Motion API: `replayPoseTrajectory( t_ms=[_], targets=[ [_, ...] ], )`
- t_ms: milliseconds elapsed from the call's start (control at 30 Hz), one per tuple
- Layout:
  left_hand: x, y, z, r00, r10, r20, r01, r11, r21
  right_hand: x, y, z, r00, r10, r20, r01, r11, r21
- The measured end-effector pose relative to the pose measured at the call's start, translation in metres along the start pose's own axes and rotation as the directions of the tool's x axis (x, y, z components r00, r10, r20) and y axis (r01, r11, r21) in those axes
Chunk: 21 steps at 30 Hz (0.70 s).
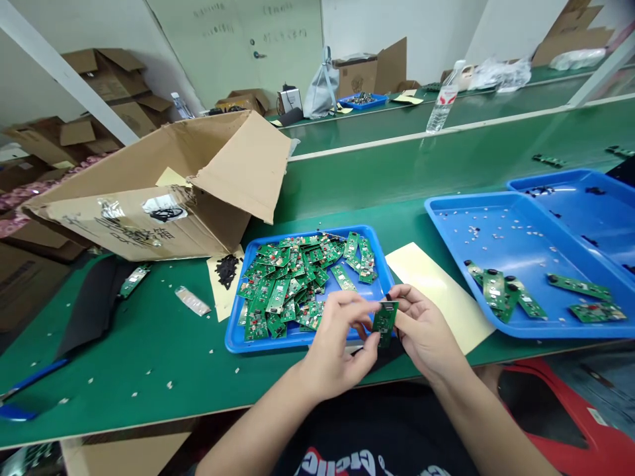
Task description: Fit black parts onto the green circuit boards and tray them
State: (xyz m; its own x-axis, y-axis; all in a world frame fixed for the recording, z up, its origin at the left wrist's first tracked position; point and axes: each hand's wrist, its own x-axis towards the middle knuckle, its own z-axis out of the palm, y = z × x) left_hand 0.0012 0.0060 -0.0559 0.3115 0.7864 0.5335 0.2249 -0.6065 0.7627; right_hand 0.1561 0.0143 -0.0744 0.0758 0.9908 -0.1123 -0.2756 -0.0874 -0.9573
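**Circuit board pinched in both hands at the near edge**

Held upright over the front edge of the green surface [149, 344]: one small green circuit board [385, 322], dark part at its top end. Pinched at the left edge by the thumb and fingertips of the left hand [333, 350], and backed and steadied on the other side by the right hand [424, 330]. Both hands closed on it in a narrow fingertip grip, no palm contact visible.

Just behind the hands, touching nothing, a small blue tray [233, 340] heaped with a loose pile of boards [292, 284]. Beside that tray, to the right, a pale yellow sheet [436, 284] lying flat. Farther right, a large blue tray [436, 218] with a few finished-looking boards [501, 291] and scattered white bits. To the left, an open cardboard box [163, 185] tipped on its side, a black strip [94, 304] and a blue-handled tool [20, 390] near the front edge. Well back, a water bottle [443, 102].

Risks, as judged from here:
- Could slip out of so light a pinch and, being past the edge, drop into the lap or to the floor rather than onto the surface.
- Could flex or lose a part if squeezed or twisted between the two grips.
- Could land back in the pile, so close behind, and get mixed with the others.
- Could pick up stray white bits if set down outside a tray.
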Motion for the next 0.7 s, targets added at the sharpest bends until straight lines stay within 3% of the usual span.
replayPoseTrajectory(
  t_ms=[67, 167, 233, 333, 400, 533, 700],
  targets=[
    [-0.001, 0.001, 0.005, 0.964, -0.267, -0.016, 0.256, 0.94, -0.225, -0.003, 0.0, 0.0, 0.999, -0.04, -0.009, 0.04, 0.999, -0.024],
    [0.003, 0.006, 0.006, 0.81, -0.547, 0.211, 0.564, 0.627, -0.538, -0.007, -0.002, -0.003, 0.991, -0.132, -0.023, 0.13, 0.988, -0.089],
    [0.007, 0.009, 0.004, 0.709, -0.63, 0.317, 0.65, 0.409, -0.641, -0.009, -0.006, -0.006, 0.978, -0.207, -0.017, 0.202, 0.968, -0.15],
    [0.01, 0.015, 0.002, 0.61, -0.707, 0.358, 0.682, 0.238, -0.692, -0.014, -0.013, -0.012, 0.948, -0.318, 0.013, 0.31, 0.914, -0.261],
    [0.011, 0.019, 0.002, 0.593, -0.715, 0.372, 0.693, 0.218, -0.687, -0.018, -0.019, -0.015, 0.925, -0.378, 0.043, 0.369, 0.866, -0.336],
    [0.014, 0.024, 0.003, 0.614, -0.712, 0.341, 0.683, 0.263, -0.682, -0.022, -0.027, -0.018, 0.888, -0.443, 0.125, 0.449, 0.775, -0.444],
    [0.016, 0.028, 0.0, 0.609, -0.696, 0.379, 0.651, 0.167, -0.74, -0.021, -0.032, -0.016, 0.88, -0.441, 0.179, 0.468, 0.736, -0.49]
  ],
)
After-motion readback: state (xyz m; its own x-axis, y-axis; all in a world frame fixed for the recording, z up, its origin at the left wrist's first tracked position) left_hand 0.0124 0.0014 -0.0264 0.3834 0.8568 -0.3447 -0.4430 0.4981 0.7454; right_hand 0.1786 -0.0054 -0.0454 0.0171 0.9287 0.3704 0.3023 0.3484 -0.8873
